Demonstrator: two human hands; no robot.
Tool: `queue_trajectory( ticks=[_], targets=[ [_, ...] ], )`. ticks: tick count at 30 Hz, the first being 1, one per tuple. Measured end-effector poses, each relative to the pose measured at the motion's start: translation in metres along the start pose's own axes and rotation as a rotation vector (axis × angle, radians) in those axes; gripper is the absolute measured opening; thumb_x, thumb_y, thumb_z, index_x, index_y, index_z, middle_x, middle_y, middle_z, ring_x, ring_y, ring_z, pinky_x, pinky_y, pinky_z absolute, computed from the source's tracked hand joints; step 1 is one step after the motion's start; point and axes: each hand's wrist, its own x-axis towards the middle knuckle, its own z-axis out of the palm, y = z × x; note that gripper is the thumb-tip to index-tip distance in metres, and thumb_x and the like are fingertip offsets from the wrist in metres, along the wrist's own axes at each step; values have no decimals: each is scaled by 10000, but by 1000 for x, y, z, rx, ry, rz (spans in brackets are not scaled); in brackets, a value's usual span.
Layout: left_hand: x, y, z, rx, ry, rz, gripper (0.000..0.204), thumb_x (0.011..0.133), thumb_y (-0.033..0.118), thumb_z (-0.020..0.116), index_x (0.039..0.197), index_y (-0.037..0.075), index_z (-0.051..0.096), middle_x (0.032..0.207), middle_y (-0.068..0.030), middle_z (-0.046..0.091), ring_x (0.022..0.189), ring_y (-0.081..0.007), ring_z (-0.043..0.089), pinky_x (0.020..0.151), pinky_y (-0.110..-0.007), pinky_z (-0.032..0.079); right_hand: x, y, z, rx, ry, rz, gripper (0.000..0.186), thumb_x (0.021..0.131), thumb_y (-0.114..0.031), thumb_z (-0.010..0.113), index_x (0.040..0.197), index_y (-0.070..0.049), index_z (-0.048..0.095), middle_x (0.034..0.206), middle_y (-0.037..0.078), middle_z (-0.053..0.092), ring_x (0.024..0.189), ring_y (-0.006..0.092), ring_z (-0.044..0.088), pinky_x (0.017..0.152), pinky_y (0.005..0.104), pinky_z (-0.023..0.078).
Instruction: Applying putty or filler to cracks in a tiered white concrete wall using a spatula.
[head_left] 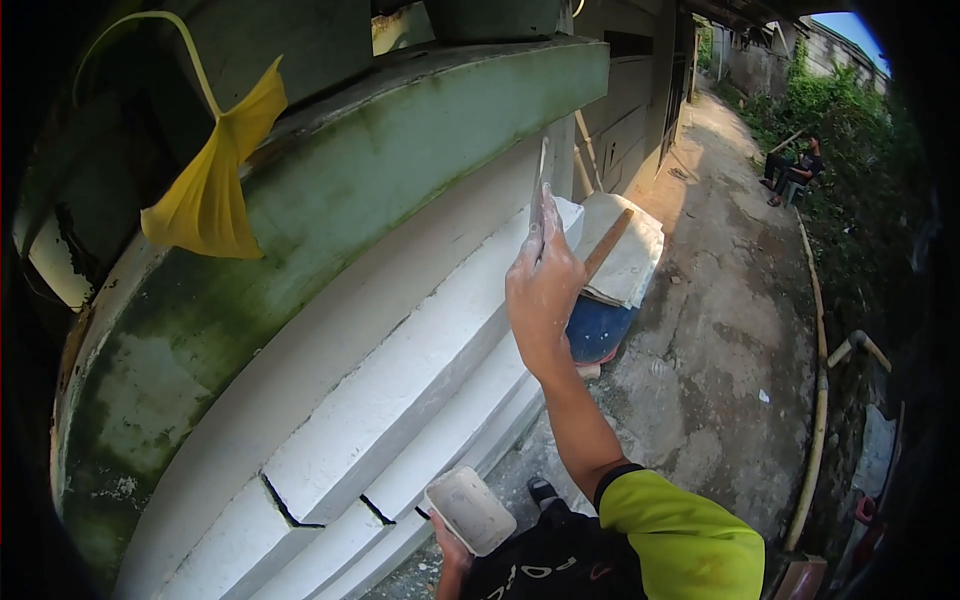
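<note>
My right hand [545,290], dusted with white, is raised toward the wall [420,240] under a green ledge. Its fingers are closed around a slim flat tool [540,190], seen nearly edge-on, with white at its tip. The tip is close to the wall near the ledge's far end; whether it touches, I cannot tell. Low in front of my body, my left hand [453,548] grips a shallow rectangular tub [472,510] by its side. The tub is whitish and smeared inside. White stepped mouldings [400,370] run along the wall, with dark gaps across them near my left hand.
The mossy green ledge [350,170] juts out above the wall. A yellow leaf [215,180] hangs at upper left. Past my right hand stands a blue container [600,330] under a pale board [632,250] and a wooden stick [608,245]. A person [800,165] sits along the concrete path [730,300].
</note>
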Motion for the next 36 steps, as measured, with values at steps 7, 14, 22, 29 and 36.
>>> queue_trajectory(
  ticks=[7,14,22,29,36],
  targets=[
    [3,0,11,55,34,0,750,947,646,202,1452,101,302,1409,-125,438,1256,-320,462,1063,-456,369,-25,-24,49,-168,-369,72,328,746,56,597,1069,79,545,733,247,623,680,402,635,638,437,497],
    [3,-1,2,18,46,14,743,948,645,208,1451,108,308,1408,-121,439,1256,-316,461,1061,-459,369,-70,-56,10,206,-159,-28,446,848,70,519,1293,70,489,1115,284,621,932,366,671,738,369,542],
    [11,-7,-7,6,38,1,733,955,633,218,1440,95,325,1392,-123,457,1245,-314,470,1059,-454,372,-38,-29,37,-167,-447,30,556,707,60,631,1242,65,478,785,188,640,700,340,650,598,403,494],
    [9,-1,1,26,40,21,724,961,620,219,1442,89,322,1399,-126,451,1247,-313,472,1064,-446,367,-74,-53,9,227,-170,-131,540,779,95,564,1307,80,452,1055,275,643,867,353,685,722,355,553],
    [4,-1,-1,37,10,0,755,948,647,211,1448,90,311,1407,-128,442,1250,-318,470,1067,-453,362,-24,-16,32,-142,-296,69,526,725,99,593,1238,114,478,757,224,626,675,371,636,603,430,497]
  ],
)
